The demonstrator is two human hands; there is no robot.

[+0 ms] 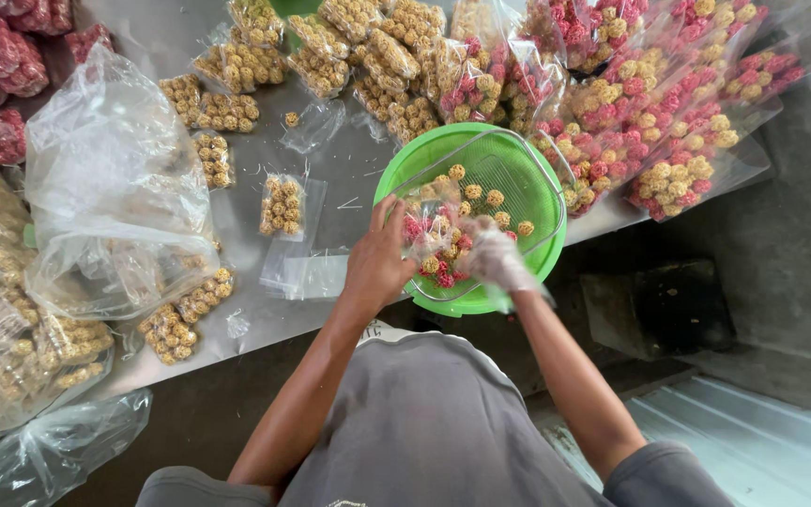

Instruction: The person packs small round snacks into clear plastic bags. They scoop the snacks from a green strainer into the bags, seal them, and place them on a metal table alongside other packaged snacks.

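My left hand point(379, 255) grips the top of a small clear bag point(432, 237) partly filled with pink and yellow snack balls, over a green round basket point(527, 178). My right hand point(497, 259), covered by a thin plastic glove, is at the bag's right side, fingers closed; motion blur hides what it grips. Loose yellow and pink balls point(482, 197) lie in the basket, inside a clear plastic liner.
Filled packets of yellow balls point(368, 56) and mixed pink-yellow balls point(650, 103) are piled at the back. A big clear bag point(114, 188) stands left, small packets point(282, 207) and empty sleeves point(307, 274) beside it. A dark block point(654, 308) lies on the floor at right.
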